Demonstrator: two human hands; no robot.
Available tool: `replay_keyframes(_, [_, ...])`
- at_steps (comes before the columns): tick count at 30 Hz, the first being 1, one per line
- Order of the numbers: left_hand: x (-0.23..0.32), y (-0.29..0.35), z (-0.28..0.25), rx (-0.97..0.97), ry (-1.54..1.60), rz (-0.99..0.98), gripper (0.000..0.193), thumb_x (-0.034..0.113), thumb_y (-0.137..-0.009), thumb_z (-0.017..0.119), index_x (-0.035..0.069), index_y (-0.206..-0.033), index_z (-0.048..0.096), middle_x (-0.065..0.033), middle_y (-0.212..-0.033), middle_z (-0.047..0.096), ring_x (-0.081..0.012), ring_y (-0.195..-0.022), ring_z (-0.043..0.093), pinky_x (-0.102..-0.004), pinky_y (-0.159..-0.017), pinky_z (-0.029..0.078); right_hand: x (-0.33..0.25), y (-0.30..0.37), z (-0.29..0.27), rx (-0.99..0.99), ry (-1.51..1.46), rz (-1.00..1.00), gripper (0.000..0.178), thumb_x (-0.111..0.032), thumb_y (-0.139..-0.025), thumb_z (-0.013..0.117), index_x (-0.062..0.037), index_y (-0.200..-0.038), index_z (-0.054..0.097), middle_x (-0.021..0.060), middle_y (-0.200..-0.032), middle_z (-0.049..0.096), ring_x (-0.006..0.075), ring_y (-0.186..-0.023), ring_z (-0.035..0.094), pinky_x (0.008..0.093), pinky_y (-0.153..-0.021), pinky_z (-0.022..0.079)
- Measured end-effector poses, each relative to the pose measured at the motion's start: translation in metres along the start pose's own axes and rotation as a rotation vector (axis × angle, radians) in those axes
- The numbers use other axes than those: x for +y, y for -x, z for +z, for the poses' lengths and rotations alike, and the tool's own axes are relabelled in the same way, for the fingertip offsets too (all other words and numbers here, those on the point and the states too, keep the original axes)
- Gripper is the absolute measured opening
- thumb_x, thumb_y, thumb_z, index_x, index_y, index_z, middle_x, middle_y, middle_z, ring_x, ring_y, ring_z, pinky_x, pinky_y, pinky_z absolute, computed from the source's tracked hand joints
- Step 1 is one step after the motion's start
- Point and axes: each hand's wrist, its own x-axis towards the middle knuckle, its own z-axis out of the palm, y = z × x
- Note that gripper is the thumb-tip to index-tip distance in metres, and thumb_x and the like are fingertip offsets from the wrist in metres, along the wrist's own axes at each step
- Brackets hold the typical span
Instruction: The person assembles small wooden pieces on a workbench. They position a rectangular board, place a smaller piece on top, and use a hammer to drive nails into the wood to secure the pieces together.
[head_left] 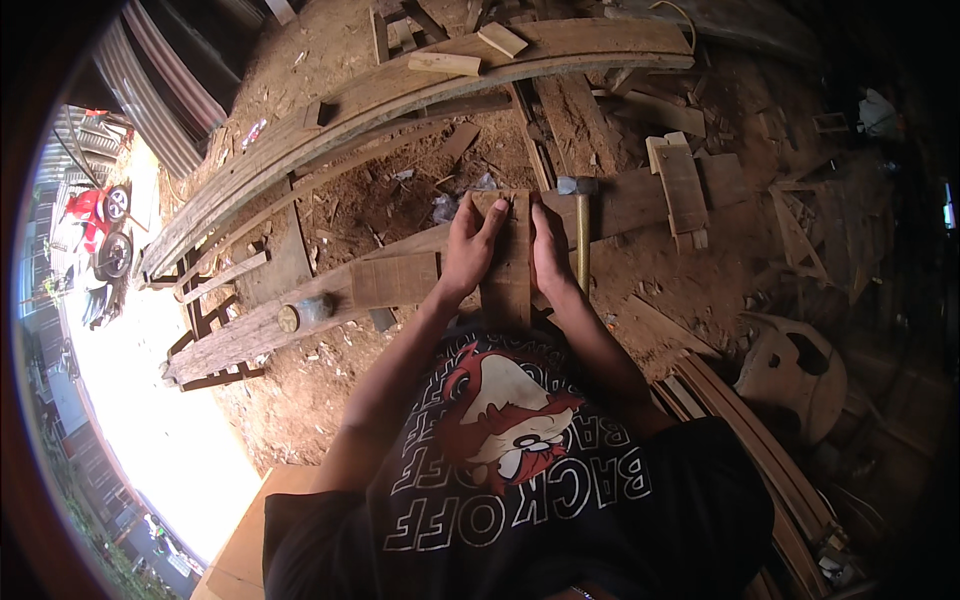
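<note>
Dark printed shirt [520, 470] on the person's torso lies nearest the camera, with both bare forearms reaching forward from it. Wooden block [508, 265] is located directly between the hands, its lower end close to the shirt front. Left hand [474, 247] grips the block's left side, thumb laid over the upper face near the far end; the fingers are largely hidden. Right hand [548, 248] is pressed along the opposite side — the two hands together clamp the piece, though how far the right fingers curl beneath cannot be told.

Just right of the right hand, a hammer [583, 235] with a yellowish handle lies with its head pointing away from the person. Left of the left hand, a flat board [396, 281] rests on the long plank [240, 338], and farther left — on the same plank — sits a cylindrical item [316, 306]. Short wooden pieces [680, 185] lie to the far right, well apart from both hands.
</note>
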Motion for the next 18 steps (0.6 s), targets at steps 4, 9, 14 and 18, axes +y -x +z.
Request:
replay_keyframes(4, [-0.007, -0.003, 0.001, 0.102, -0.139, -0.011, 0.060, 0.033, -0.111, 0.065, -0.010, -0.147, 0.046, -0.0102, -0.119, 0.067, -0.0143, -0.113, 0.058, -0.0291, -0.100, 0.048, -0.005, -0.004, -0.009, -0.038, 0.363, -0.261, 0.037, -0.026, -0.111, 0.059, -0.0030, -0.139, 0.066, 0.0086, -0.130, 0.070, 0.0168, -0.117, 0.065, 0.0331, -0.098, 0.051])
replay_keyframes(9, [0.004, 0.000, 0.001, 0.039, -0.314, -0.083, 0.073, 0.031, -0.111, 0.065, -0.014, -0.158, 0.033, -0.0110, -0.117, 0.066, -0.0131, -0.111, 0.059, -0.0286, -0.097, 0.050, -0.013, -0.008, -0.025, -0.113, 0.752, -0.698, 0.037, -0.009, -0.099, 0.073, -0.0059, -0.135, 0.068, 0.0121, -0.121, 0.069, 0.0263, -0.115, 0.068, 0.0352, -0.096, 0.052])
replay_keyframes(14, [0.019, 0.004, 0.008, 0.008, -0.567, -0.044, 0.050, 0.033, -0.110, 0.065, -0.012, -0.129, 0.056, -0.0172, -0.090, 0.065, -0.0173, -0.087, 0.058, -0.0375, -0.079, 0.052, -0.024, -0.012, -0.037, -0.132, 0.878, -0.681, 0.036, -0.014, -0.089, 0.084, -0.0071, -0.121, 0.068, 0.0131, -0.133, 0.058, 0.0343, -0.131, 0.058, 0.0450, -0.107, 0.049])
replay_keyframes(18, [0.022, 0.008, 0.016, 0.051, -0.548, 0.123, 0.040, 0.031, -0.110, 0.064, -0.008, -0.114, 0.057, -0.0208, -0.083, 0.064, -0.0279, -0.074, 0.056, -0.0435, -0.071, 0.050, -0.030, -0.014, -0.040, -0.169, 0.920, -0.603, 0.032, -0.011, -0.088, 0.084, -0.0066, -0.115, 0.066, 0.0135, -0.132, 0.057, 0.0350, -0.130, 0.058, 0.0458, -0.108, 0.048])
